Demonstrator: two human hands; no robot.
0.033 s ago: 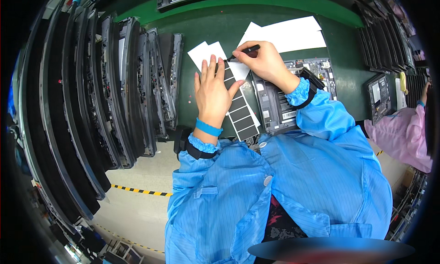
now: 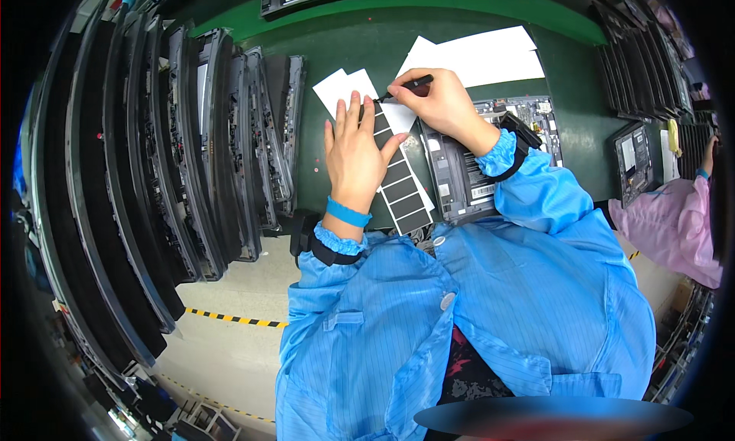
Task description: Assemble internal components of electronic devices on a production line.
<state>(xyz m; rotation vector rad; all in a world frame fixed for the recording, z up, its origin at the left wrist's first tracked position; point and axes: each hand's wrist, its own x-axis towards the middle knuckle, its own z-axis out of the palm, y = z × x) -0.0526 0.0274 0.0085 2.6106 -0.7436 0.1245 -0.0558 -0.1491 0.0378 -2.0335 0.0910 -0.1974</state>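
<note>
My left hand (image 2: 354, 154) lies flat, fingers stretched, over the upper part of a strip of black rectangular stickers (image 2: 403, 190) on white backing. In a closed pinch, my right hand (image 2: 444, 108) holds a slim black pen-shaped tool (image 2: 417, 83). Its tip points down-left to the strip's top end, close to my left fingertips; I cannot tell whether it touches. Beneath my right wrist sits an opened laptop base (image 2: 458, 200), its battery and circuit board showing. White paper (image 2: 402, 119) lies under the strip and between my hands.
White sheets (image 2: 490, 58) lie at the back of the green table (image 2: 337, 43). Upright laptop parts (image 2: 184, 135) stand in a long row at left; more dark panels (image 2: 639, 70) stand at right. Another person's pink sleeve (image 2: 670, 223) is at far right, near another opened laptop base (image 2: 634, 165).
</note>
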